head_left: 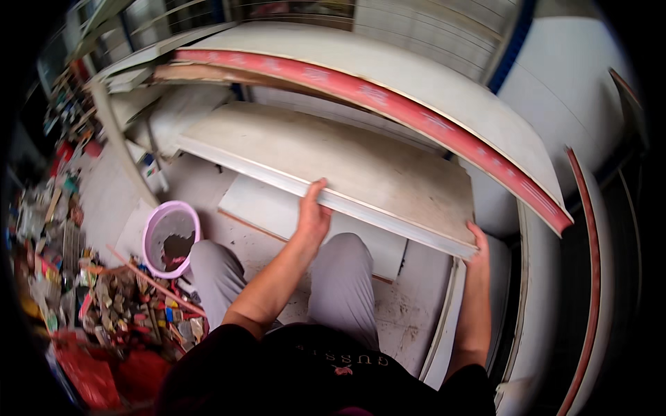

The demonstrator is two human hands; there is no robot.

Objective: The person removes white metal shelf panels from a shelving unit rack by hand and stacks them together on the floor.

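A long cream shelf board (347,149) with a pale metal front edge lies across in front of me, below a higher shelf. My left hand (314,211) is closed on the middle of its front edge, a fingertip over the top and the rest of the fingers partly hidden underneath. At the board's right front corner, my right hand (477,244) grips the end, its fingers partly out of sight. The board's top is bare and stained. It slants down a little toward the right in this view.
Above is a shelf (388,66) with a red printed strip along its edge. A white panel (277,208) lies low beneath the board. A pink bucket (171,239) stands at left beside a heap of mixed rubbish (132,298). Tall panels (588,277) lean at right.
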